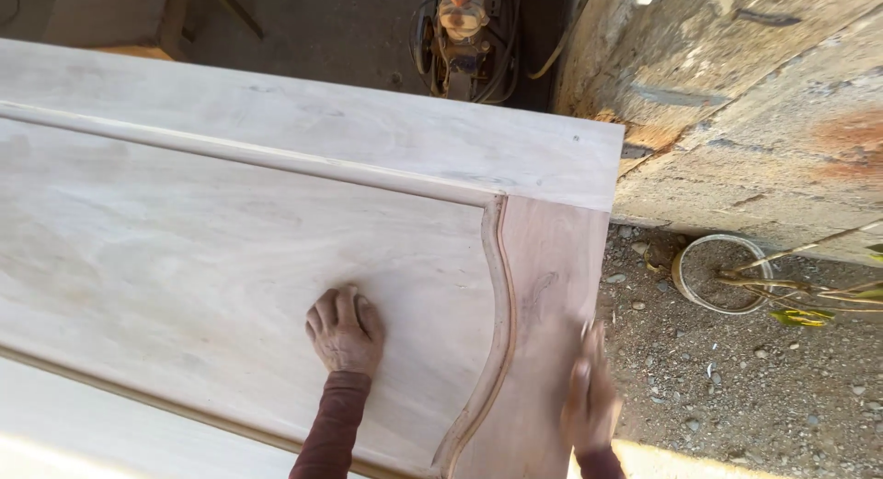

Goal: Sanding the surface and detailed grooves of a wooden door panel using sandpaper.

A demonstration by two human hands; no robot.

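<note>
door: a big pale wooden door (276, 212) lies flat in front of me, filling most of the view, its end by a rough concrete wall (763, 102). looks heavy and stiff; i judge it a two-hand lift by the outer frame edges, not the thin panel.
panel: the recessed middle panel (184, 258) is smooth, dusty-looking and likely slick under a palm.
end rail: the darker, pinkish end rail (552, 286) sits past a curved raised moulding (501, 295); that moulding seems the part to chip, so i would keep weight off it.
left hand: my left hand (345, 330) lies knuckles up on the panel, fingers curled loosely, clamped on nothing, just bracing.
right hand: my right hand (590, 396) is over the end rail near the door's edge, blurred; i cannot tell whether it grips something.
ground: gravel (736, 387) with a wire hoop (722, 272) beside the door.
machine: a motor with cables (464, 33) beyond the far edge.
</note>
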